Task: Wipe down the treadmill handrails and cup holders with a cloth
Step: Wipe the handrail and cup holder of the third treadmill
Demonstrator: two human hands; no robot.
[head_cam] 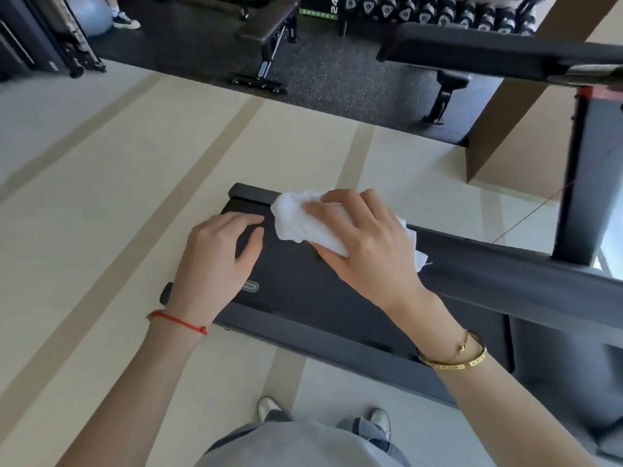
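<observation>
So the right hand (364,244) clutched the cloth (296,217) at the treadmill (303,291) deck's far end; left hand (215,254) rested flat alongside it.

Floor (101,170): pale cream, crossed by darker tan stripes running away from the viewer. Treadmill (337,298) stands directly on it, deck dark grey, end cap pointing left. Beyond the treadmill the pale floor gives way to black speckled mat (337,79). On the mat: a bench (266,38) beyond the treadmill's left end, a dumbbell rack (438,11) farther back to the right. Two shoes (381,423) on the pale floor just before the treadmill's near edge.
</observation>
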